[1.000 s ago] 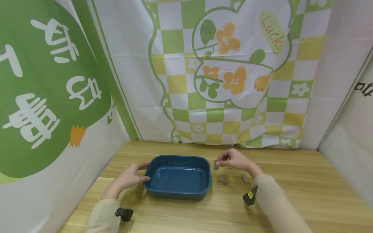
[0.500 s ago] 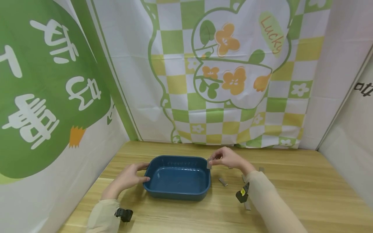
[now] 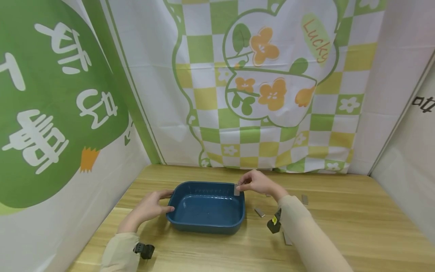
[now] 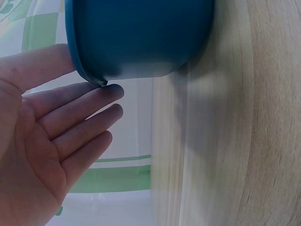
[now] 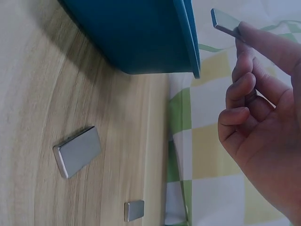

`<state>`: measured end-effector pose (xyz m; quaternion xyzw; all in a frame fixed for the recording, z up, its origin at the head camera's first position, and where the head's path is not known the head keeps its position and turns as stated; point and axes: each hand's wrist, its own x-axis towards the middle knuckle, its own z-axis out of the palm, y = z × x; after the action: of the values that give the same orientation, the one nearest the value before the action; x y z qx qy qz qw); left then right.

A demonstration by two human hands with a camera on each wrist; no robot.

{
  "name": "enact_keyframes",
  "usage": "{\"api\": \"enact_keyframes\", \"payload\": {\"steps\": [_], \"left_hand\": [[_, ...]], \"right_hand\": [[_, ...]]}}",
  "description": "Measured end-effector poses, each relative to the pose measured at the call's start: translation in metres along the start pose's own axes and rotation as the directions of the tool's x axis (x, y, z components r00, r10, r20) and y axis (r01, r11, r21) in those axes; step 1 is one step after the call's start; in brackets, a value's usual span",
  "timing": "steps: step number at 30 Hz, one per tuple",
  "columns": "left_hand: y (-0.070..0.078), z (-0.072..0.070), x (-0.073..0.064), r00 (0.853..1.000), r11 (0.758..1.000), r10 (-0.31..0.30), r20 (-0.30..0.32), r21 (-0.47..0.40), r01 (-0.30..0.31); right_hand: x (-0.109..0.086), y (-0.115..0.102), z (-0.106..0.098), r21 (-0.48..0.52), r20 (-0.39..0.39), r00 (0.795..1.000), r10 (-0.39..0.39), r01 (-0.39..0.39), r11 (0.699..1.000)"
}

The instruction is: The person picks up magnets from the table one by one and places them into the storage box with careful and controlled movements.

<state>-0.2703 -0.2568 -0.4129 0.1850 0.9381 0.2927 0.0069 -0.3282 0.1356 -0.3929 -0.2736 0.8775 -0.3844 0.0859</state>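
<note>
A dark blue rectangular tray [image 3: 207,211] stands on the wooden table. My left hand [image 3: 149,206] rests at its left end, thumb over the rim; in the left wrist view the fingers stretch out beside the outer wall. My right hand [image 3: 259,183] pinches a small flat silver-grey metal block [image 3: 236,189] between thumb and index finger. The block overlaps the tray's back right corner in the head view. From the right wrist, the same metal block [image 5: 226,22] shows raised beyond the rim, the other fingers curled.
Several similar blocks lie right of the tray: a near block [image 3: 259,212], a farther block [image 3: 304,199], and a front block [image 3: 287,238] partly behind the right wrist camera [image 3: 273,223]. A patterned curtain [image 3: 258,151] hangs behind the table [image 3: 204,253].
My right hand has carried the pinched block leftward, from the table beside the tray to the tray's back right corner. My left hand and the tray stay where they were.
</note>
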Motion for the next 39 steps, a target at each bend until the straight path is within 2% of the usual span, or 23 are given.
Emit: {"api": "enact_keyframes", "payload": {"steps": [7,20,27,39], "left_hand": [[0.0,0.0,0.0,1.0,1.0,0.007,-0.005,0.009,-0.007],[0.0,0.0,0.0,1.0,1.0,0.013,-0.005,-0.001,-0.013],[0.0,0.0,0.001,1.0,1.0,0.018,-0.007,0.005,-0.018],[0.002,0.0,0.0,1.0,1.0,0.002,-0.003,0.005,-0.002]], "right_hand": [[0.008,-0.003,0.003,0.018,0.017,1.0,0.016,-0.016,1.0],[0.02,-0.011,0.008,-0.033,0.049,0.999,-0.02,0.022,0.999],[0.027,-0.016,0.01,-0.059,0.043,0.999,-0.006,0.009,0.998],[0.032,-0.021,0.013,-0.034,0.036,0.999,0.012,-0.011,0.999]]}}
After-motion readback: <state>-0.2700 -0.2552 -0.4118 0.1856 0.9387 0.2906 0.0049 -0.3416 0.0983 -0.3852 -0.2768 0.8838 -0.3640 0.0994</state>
